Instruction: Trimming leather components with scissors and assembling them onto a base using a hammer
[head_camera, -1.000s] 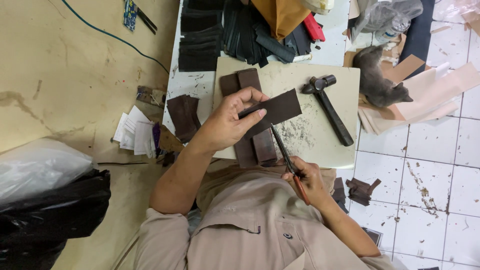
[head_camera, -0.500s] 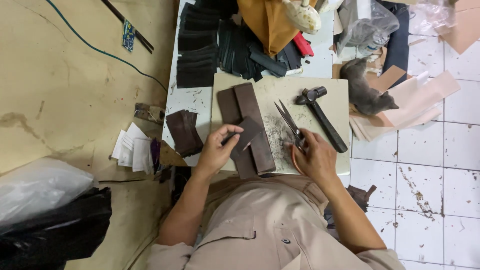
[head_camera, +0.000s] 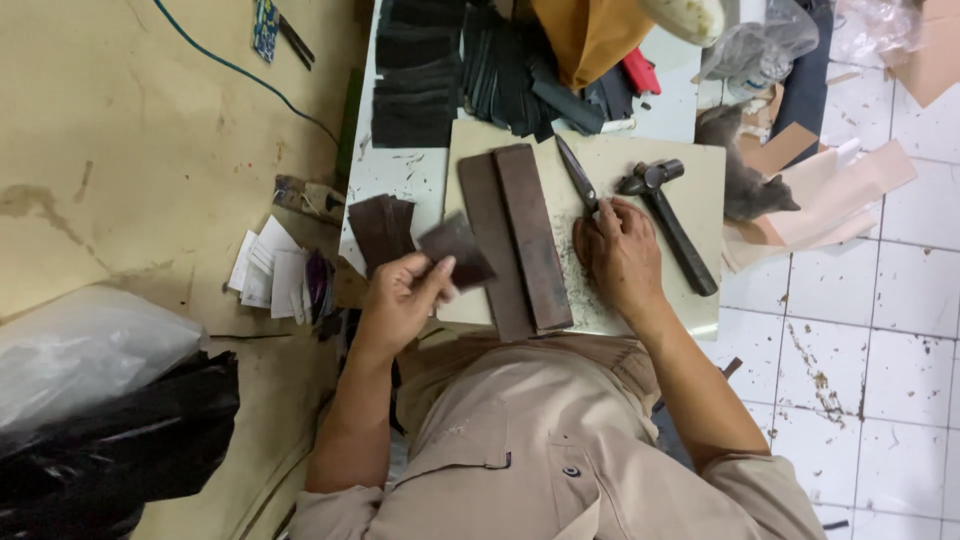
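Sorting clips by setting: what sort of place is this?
Probably a small leather-goods workshop: dark leather strips lie on a cutting board, with a hammer and scissors beside them, and stacks of cut dark pieces behind.

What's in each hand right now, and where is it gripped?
The left hand pinches a small dark leather piece by its lower-left edge. The right hand rests on the cutting board with fingertips on the scissors' handle end; a closed grip cannot be told.
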